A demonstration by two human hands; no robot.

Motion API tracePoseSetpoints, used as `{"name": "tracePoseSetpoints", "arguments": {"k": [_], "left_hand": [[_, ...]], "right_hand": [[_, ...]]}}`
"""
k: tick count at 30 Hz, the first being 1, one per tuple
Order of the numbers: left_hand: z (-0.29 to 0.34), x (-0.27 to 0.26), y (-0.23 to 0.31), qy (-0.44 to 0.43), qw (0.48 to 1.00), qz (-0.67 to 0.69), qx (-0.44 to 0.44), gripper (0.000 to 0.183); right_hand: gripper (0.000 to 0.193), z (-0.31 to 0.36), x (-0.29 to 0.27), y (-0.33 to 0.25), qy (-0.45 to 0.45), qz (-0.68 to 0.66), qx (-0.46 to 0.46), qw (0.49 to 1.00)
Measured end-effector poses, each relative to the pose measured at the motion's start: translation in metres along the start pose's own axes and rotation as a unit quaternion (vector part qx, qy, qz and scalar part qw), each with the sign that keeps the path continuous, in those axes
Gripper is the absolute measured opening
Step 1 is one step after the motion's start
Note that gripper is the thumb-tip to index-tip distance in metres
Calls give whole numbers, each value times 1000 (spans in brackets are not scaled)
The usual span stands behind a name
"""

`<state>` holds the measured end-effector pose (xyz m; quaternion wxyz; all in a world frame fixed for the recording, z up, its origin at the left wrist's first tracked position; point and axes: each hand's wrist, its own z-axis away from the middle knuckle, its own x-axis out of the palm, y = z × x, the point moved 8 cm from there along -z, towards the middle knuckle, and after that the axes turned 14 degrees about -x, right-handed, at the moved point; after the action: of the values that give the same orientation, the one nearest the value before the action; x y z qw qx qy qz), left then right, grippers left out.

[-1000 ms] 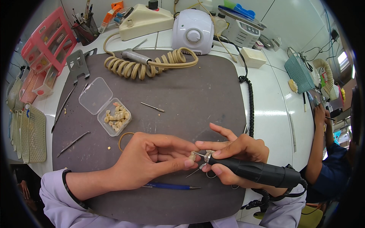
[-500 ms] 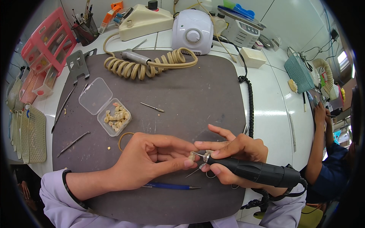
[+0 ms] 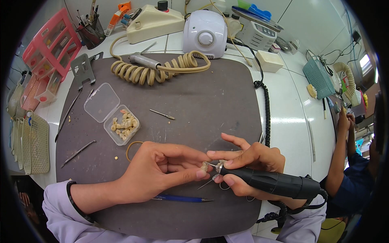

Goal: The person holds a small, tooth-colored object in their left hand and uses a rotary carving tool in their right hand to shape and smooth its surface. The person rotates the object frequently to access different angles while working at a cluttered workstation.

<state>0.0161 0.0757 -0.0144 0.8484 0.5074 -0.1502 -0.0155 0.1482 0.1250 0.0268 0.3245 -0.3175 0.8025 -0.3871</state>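
Observation:
Between the fingertips of my left hand is a small cream dental crown. My right hand grips a black rotary handpiece, its thin bur meeting the crown or lying right beside it; I cannot tell which. Under the handpiece's front end lies a pointed metal instrument with ring handles, partly hidden by my right hand. A blue pencil lies on the mat close to my left wrist. Beyond my left hand stands an open clear plastic box with several cream tooth pieces inside.
On the dark mat lie a loose metal bur, a metal hand tool and a coiled beige hose. A white control unit stands behind. Pink drawers are at far left. Another person's arm shows at right.
My hands, the crown and the handpiece stay practically where they were. At the right edge, the other person's hands and arm have shifted slightly.

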Motion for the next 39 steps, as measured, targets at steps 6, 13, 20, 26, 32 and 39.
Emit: {"name": "tracePoseSetpoints", "arguments": {"k": [6, 13, 20, 26, 32, 39], "left_hand": [[0, 0, 1, 4, 1000, -5, -3, 27], [-2, 1, -2, -7, 1000, 10, 4, 27], [0, 2, 0, 1, 1000, -5, -11, 28], [1, 3, 0, 8, 999, -38, 8, 25], [0, 7, 3, 7, 997, -74, 35, 26], [1, 9, 3, 2, 996, -84, 40, 27]], "right_hand": [[18, 0, 0, 1, -3, -4, 0, 1000], [24, 5, -7, -4, 49, -19, -40, 998], [18, 7, -12, 3, 60, -20, -2, 998], [18, 9, -19, 5, 116, -19, 18, 993], [16, 7, -35, -5, 161, 74, -43, 983], [21, 8, -41, -35, 146, 257, -237, 926]]}}
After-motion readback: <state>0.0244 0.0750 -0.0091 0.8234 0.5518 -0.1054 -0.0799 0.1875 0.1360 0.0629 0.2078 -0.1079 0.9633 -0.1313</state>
